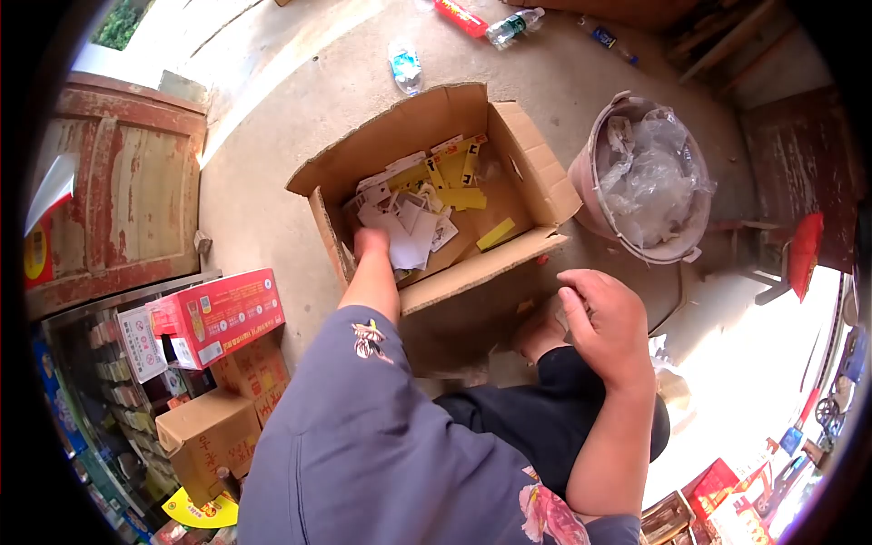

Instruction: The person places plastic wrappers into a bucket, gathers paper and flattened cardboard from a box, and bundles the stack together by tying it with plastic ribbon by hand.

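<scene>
An open cardboard box (436, 123) sits on the floor in front of me, with loose white papers (404, 232) and yellow card strips (461, 198) inside. My left hand (371, 242) reaches into its near left corner, at the edge of the papers. Its fingers are hidden, so I cannot see whether they grip anything. My right hand (607, 320) is outside the box, above my bent knee. Its fingers are loosely bent, the thumb slightly apart, and nothing shows in it.
A bucket (590, 173) of clear plastic bags stands right of the box. Plastic bottles (406, 69) lie on the floor beyond. To my left, a red carton (232, 309) and a brown carton (207, 431) stand by a glass-fronted case. A worn wooden door (127, 182) is farther left.
</scene>
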Tool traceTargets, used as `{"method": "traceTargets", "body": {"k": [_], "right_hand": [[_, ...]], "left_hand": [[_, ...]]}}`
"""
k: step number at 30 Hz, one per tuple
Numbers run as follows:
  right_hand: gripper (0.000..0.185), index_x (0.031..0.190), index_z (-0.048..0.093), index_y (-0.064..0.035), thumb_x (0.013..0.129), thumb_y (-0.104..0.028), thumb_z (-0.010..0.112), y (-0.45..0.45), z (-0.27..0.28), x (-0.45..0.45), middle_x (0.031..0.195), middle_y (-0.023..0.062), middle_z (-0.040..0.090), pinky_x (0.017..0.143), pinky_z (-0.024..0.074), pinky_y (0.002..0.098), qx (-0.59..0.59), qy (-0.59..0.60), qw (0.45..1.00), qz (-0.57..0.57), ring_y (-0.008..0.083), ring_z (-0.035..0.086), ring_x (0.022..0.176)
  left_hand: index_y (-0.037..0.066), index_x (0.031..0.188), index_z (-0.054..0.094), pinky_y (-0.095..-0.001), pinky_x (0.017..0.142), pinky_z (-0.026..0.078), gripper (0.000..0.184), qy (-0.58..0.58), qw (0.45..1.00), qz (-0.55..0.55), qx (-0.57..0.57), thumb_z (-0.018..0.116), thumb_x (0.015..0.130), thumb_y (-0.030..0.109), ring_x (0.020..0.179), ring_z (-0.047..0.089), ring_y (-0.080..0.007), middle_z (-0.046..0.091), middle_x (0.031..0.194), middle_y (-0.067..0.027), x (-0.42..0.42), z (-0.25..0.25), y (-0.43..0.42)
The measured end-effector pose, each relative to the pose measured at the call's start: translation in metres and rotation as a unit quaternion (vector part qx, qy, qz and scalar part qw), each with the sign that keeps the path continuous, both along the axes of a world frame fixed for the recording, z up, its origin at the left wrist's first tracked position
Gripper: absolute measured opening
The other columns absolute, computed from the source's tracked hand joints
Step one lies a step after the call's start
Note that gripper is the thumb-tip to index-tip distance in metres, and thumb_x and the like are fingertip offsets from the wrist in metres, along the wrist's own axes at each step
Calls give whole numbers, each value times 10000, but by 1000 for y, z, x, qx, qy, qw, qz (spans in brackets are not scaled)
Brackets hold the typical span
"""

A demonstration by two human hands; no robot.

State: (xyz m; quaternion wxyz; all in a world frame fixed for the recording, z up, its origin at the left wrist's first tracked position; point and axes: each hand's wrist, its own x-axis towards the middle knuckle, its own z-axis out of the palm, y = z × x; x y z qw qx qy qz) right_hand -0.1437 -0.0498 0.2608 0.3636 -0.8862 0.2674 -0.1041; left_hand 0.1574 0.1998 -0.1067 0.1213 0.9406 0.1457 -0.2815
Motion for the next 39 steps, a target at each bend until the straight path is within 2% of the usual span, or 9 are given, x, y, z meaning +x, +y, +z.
{"method": "traceTargets", "body": {"k": [4, 7, 10, 15, 26, 29, 32, 35, 39], "right_hand": [[118, 922, 638, -34, 817, -87, 653, 1, 4, 4, 841, 120, 657, 696, 503, 389, -16, 9, 1000, 20, 316, 627, 776], [128, 927, 638, -35, 812, -88, 659, 6, 3, 5, 841, 121, 654, 698, 505, 391, -13, 24, 999, 41, 319, 627, 779], [140, 933, 640, -35, 803, -81, 664, 8, 0, 1, 838, 123, 653, 701, 508, 394, -8, 31, 998, 57, 321, 627, 779], [151, 933, 640, -27, 793, -73, 669, 2, 2, 1, 840, 125, 652, 706, 507, 400, -19, 41, 997, 61, 323, 627, 789], [195, 971, 632, -39, 786, -77, 681, 7, 2, 15, 850, 114, 634, 713, 499, 407, -22, 41, 993, 109, 309, 612, 786], [207, 978, 628, -39, 781, -74, 684, 5, 1, 17, 842, 111, 628, 709, 498, 406, -27, 33, 994, 103, 305, 612, 784], [217, 981, 626, -38, 775, -70, 687, 5, 1, 15, 837, 111, 624, 703, 498, 405, -26, 40, 993, 109, 305, 610, 780], [221, 977, 624, -38, 769, -66, 691, 7, 1, 17, 832, 110, 621, 697, 497, 403, -25, 45, 991, 120, 305, 608, 777], [227, 973, 616, -39, 762, -63, 697, 6, 3, 17, 816, 108, 607, 683, 492, 399, -17, 43, 992, 120, 303, 600, 771]], "left_hand": [[106, 1142, 656, -410, 955, 472, 421, 67, 958, -139, -239, 659, 756, 273, 1091, 602, -350, 629, 1181, -190, -47, -4, -21], [109, 1231, 621, -407, 1028, 415, 490, 61, 971, -158, -171, 668, 752, 202, 1269, 455, -373, 329, 1468, -251, -56, -1, -32], [87, 1259, 584, -418, 1032, 413, 508, -66, 956, -284, -7, 633, 756, 141, 1233, 493, -389, 434, 1394, -261, -76, 1, -43], [54, 1276, 528, -421, 1007, 434, 524, 28, 986, -143, -83, 606, 762, 124, 1152, 569, -391, 586, 1251, -236, -71, 17, -58], [-37, 1397, 292, -388, 1029, 437, 930, 33, 989, -21, -140, 775, 651, 239, 1253, 483, -405, 427, 1393, -290, -92, -7, -98], [46, 1301, 547, -388, 957, 492, 638, 167, 965, -50, -194, 723, 726, 260, 1086, 627, -323, 638, 1170, -198, -106, -59, -82], [120, 1125, 690, -404, 910, 515, 395, 44, 978, -156, -134, 688, 763, 279, 994, 672, -289, 692, 1045, -159, -89, 36, -98], [149, 1201, 644, -425, 961, 459, 404, -13, 966, -257, 28, 628, 816, 273, 1193, 526, -305, 542, 1280, -137, -5, 74, -94], [135, 1207, 640, -414, 998, 446, 391, -116, 888, -432, 105, 615, 830, 238, 1252, 494, -297, 495, 1353, -147, 83, -16, -45]]}}
